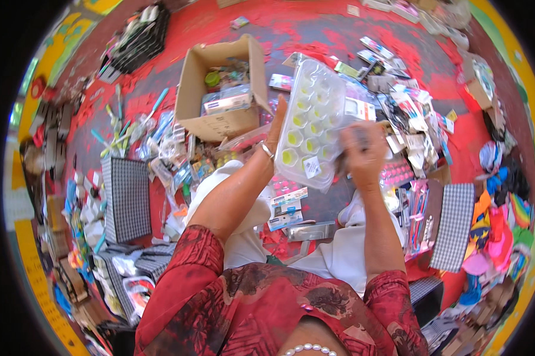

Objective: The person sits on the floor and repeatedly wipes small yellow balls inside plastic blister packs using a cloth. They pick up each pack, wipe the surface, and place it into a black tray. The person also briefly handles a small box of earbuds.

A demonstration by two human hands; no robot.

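Note:
A clear ice cube tray [315, 113] with several cups with yellow-green bottoms is held up in front of me, tilted, with a small white label near its lower edge. My left hand [276, 127] grips its left side, the fingers partly hidden behind it. By the tray's lower right side is my right hand [365, 153], its fingers curled and blurred; something dark shows at them, too smeared to name. Below, between my knees, lie blue-and-white packages [286, 210] and a flat silvery package [311, 231].
An open cardboard box [220, 115] with packaged goods stands ahead to the left. Packaged small goods [406, 107] pile up on the right. Checked fabric boxes [127, 199] flank me, and a black basket [140, 44] sits far left. Bright cloth items [498, 231] lie at the right edge.

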